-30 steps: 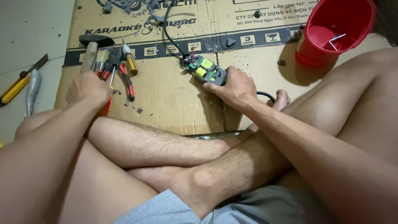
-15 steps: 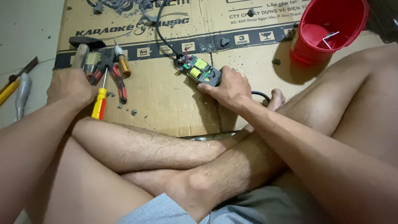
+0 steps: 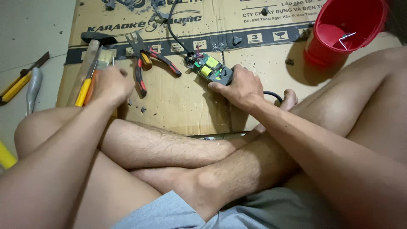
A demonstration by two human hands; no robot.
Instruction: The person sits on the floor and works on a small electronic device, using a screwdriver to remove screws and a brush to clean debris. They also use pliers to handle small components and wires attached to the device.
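Two hands are seen at work over a flattened sheet of brown cardboard (image 3: 178, 101) spread on a pale floor. Much is hidden: the left hand (image 3: 111, 85) is viewed from behind, so its fingers are curled out of sight and it cannot be told how firmly anything is gripped, though a yellow-and-orange tool handle (image 3: 83, 92) emerges from under it. The working end of that tool is covered. The near end of the opened adapter (image 3: 210, 69) is concealed beneath the right hand (image 3: 237, 88), which is closed around its dark casing. A black cable (image 3: 271, 94) shows only as a short loop behind the wrist.

The adapter lies near the middle of the cardboard, projecting up and left from the right hand's fingertips, with a green circuit board and yellow blocks exposed. Red-handled pliers (image 3: 146, 63) are spread open between the two hands, apart from both. A hammer (image 3: 90, 57) with a wooden shaft and dark head lies just beside the left hand. A glossy red plastic bucket (image 3: 339, 36) stands at the upper right, cut off by the frame.
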